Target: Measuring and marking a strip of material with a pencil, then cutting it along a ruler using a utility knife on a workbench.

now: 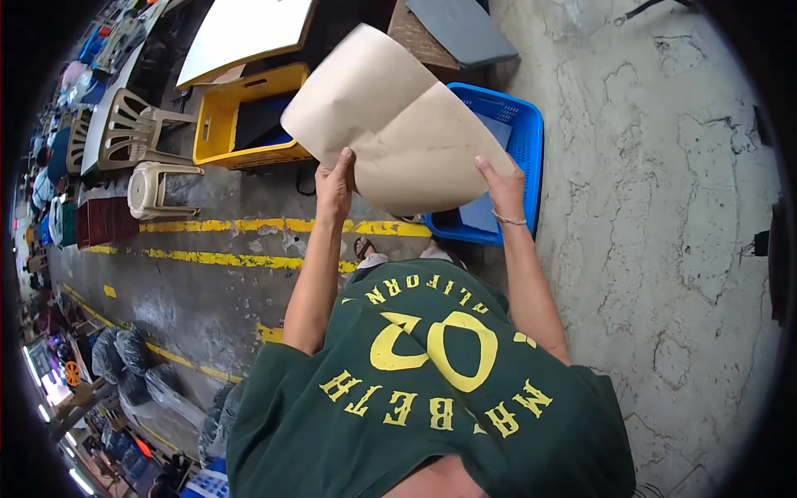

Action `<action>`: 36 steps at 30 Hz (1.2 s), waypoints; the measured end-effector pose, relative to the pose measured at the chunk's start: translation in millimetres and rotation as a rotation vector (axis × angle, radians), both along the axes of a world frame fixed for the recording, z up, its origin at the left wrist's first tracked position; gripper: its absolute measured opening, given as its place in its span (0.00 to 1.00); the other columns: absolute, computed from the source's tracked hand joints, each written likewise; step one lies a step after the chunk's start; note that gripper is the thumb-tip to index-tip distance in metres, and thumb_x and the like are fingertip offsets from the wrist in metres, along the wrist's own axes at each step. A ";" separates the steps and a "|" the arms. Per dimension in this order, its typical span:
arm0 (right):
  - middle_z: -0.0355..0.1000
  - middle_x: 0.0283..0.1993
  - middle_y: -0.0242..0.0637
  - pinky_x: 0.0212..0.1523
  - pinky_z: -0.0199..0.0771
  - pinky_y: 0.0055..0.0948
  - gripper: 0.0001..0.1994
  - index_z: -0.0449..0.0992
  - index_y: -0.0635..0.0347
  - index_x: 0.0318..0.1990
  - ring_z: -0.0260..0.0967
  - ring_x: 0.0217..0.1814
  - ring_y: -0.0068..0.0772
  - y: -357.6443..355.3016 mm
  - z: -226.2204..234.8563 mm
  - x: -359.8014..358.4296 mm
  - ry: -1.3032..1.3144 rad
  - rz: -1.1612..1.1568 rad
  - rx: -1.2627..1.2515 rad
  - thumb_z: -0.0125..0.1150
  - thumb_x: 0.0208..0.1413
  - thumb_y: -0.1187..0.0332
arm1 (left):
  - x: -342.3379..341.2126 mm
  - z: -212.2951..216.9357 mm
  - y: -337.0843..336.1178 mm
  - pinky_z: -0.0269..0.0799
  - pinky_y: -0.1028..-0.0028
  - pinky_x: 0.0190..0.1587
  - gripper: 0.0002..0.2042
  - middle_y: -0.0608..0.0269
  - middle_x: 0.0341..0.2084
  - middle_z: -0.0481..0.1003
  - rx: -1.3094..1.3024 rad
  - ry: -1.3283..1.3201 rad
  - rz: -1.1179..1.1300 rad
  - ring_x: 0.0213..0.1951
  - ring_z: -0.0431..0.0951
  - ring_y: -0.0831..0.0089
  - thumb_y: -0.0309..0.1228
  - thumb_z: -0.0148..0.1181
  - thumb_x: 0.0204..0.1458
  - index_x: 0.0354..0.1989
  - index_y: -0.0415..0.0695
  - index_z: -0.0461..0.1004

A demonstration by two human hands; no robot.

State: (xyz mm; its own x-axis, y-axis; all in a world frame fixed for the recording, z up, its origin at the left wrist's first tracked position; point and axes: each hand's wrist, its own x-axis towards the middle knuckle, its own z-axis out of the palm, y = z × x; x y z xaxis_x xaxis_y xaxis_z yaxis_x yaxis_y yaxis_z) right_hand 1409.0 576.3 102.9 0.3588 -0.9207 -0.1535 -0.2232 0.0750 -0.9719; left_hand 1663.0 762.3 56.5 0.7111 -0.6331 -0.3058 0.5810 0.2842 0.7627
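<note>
A large sheet of brown paper or thin card (pixel 398 116), creased and slightly curled, is held up in front of me by its near edge. My left hand (pixel 334 184) grips its lower left side, thumb on top. At the right corner my right hand (pixel 503 189) pinches it the same way, a thin bracelet on that wrist. Behind the sheet, partly hidden, a blue plastic crate (pixel 531 149) stands on the floor with pale flat pieces inside. To the left of the sheet is a yellow plastic crate (pixel 212 137) holding something dark.
A white-topped table (pixel 241 37) stands beyond the yellow crate. A grey board (pixel 465 33) lies on a brown surface at the top. Plastic chairs (pixel 133 129), a stool (pixel 149 189) and a dark red crate (pixel 108 222) are at the left. A rough concrete wall (pixel 664 207) runs along the right.
</note>
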 end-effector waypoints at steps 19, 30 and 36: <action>0.82 0.45 0.37 0.46 0.78 0.24 0.14 0.81 0.68 0.51 0.78 0.43 0.23 17.9 36.1 46.8 -0.169 0.139 -0.003 0.69 0.60 0.70 | 17.1 -0.2 35.9 0.76 0.64 0.59 0.17 0.56 0.53 0.79 -0.042 0.106 0.194 0.53 0.80 0.64 0.25 0.64 0.61 0.58 0.36 0.73; 0.81 0.43 0.37 0.29 0.82 0.22 0.16 0.76 0.66 0.56 0.80 0.34 0.22 38.8 23.5 42.3 -0.186 0.337 0.268 0.63 0.65 0.68 | 46.2 -23.9 78.2 0.80 0.59 0.56 0.16 0.54 0.52 0.79 -0.083 0.146 0.211 0.52 0.81 0.61 0.26 0.60 0.64 0.59 0.37 0.71; 0.79 0.39 0.38 0.29 0.83 0.23 0.14 0.73 0.67 0.54 0.79 0.31 0.25 61.7 1.9 43.1 -0.233 0.439 0.452 0.62 0.65 0.70 | 49.9 -37.7 112.1 0.76 0.52 0.61 0.20 0.46 0.60 0.73 -0.031 0.238 0.240 0.58 0.77 0.52 0.31 0.51 0.69 0.66 0.35 0.63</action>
